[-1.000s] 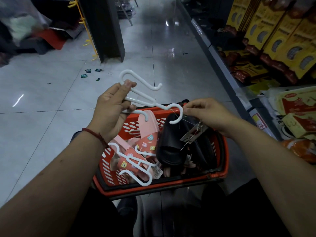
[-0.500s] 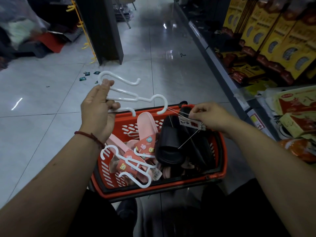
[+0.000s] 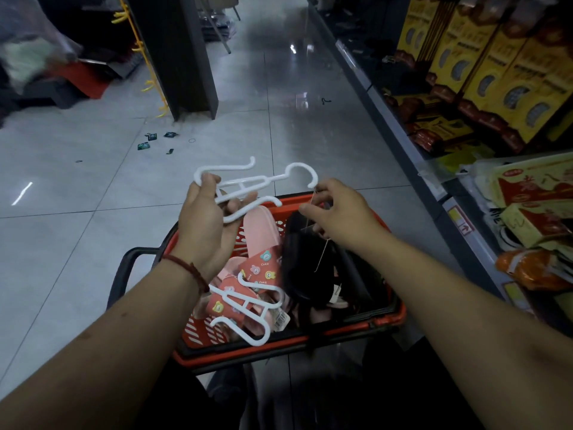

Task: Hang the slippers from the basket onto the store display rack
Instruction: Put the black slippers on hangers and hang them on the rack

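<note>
Holding the hanger: left hand (image 3: 206, 225), fingers curled round one arm of the white hanger (image 3: 245, 183), raised above the basket.
Right hand (image 3: 344, 212): fingers bent at the hanger's hook end, apparently pinching a thin thread (image 3: 322, 256); the contact is too fine to confirm.
Basket (image 3: 279, 352): red, directly below both hands.
Slippers: pink slippers (image 3: 260, 243) on the left under a second hanger (image 3: 248, 305), black slippers (image 3: 307, 268) on the right, all inside the basket.
</note>
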